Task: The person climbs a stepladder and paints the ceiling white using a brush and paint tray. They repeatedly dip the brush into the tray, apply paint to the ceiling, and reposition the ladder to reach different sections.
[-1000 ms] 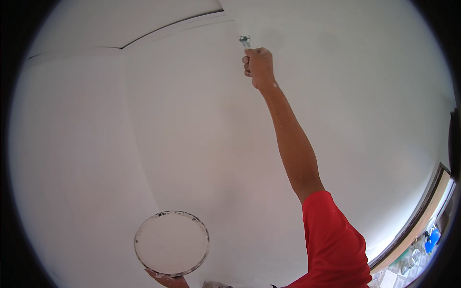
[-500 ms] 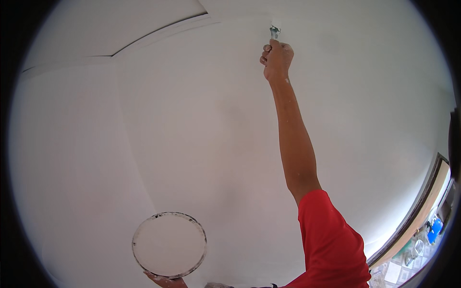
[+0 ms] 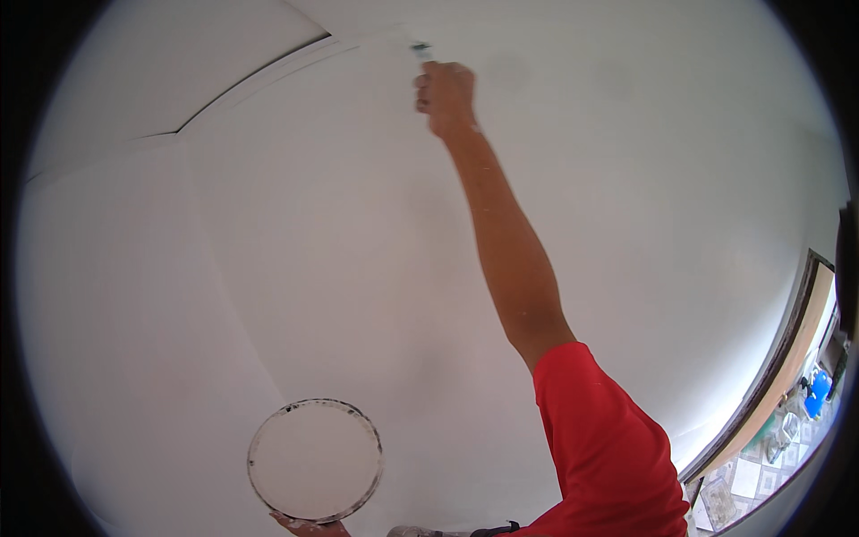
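High at the top centre, my right hand [image 3: 450, 94] is closed round the handle of a small paintbrush [image 3: 420, 50]. The brush's head is blurred and pale against the white surface, and it seems to touch it near a dark seam. My right arm is stretched far up. At the lower left, my left hand [image 3: 309, 526] supports a round paint bucket [image 3: 378, 452] from below. White paint fills the bucket's opening, and its rim carries dark and white smears. Only part of the left hand shows; the rest lies under the bucket and past the picture's edge.
A dark-edged seam [image 3: 255, 80] with a corner runs across the white ceiling [image 3: 573, 54] at the upper left. On the right stands a door or window frame [image 3: 761, 403]. Beyond it are a tiled floor [image 3: 747, 479] and a blue object [image 3: 816, 394].
My right hand has moved left with the paintbrush, toward the ceiling seam. The view has shifted slightly. My left hand still holds the bucket in about the same place.
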### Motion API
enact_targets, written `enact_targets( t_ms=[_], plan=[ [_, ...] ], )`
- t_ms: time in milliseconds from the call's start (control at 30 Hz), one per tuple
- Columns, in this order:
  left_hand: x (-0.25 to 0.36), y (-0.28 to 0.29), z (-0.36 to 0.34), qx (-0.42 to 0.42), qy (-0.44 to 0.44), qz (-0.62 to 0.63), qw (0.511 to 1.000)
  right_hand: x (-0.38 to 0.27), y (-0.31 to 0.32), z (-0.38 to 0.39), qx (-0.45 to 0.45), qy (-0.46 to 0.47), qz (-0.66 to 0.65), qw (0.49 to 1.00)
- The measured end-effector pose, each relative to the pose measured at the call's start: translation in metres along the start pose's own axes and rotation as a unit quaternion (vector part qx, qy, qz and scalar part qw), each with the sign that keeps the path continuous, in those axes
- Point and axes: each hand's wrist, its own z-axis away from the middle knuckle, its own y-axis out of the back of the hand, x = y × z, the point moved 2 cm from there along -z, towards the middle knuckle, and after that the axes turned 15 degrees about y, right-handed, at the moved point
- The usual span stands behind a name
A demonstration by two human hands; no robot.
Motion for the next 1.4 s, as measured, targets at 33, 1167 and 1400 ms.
enact_targets(
  t_ms=[33,1167,1400],
  plan=[
    [0.004,-0.003,0.000,-0.006,-0.147,-0.200,0.969,-0.010,0.017,-0.005,0.025,0.005,-0.012,1.000],
    [-0.004,-0.035,0.030,0.061,-0.065,-0.151,0.985,-0.113,0.172,-0.042,0.153,0.112,-0.105,0.976],
    [-0.006,-0.003,0.037,0.039,-0.058,-0.128,0.989,-0.113,0.142,-0.016,0.109,0.088,-0.030,0.990]
  ],
)
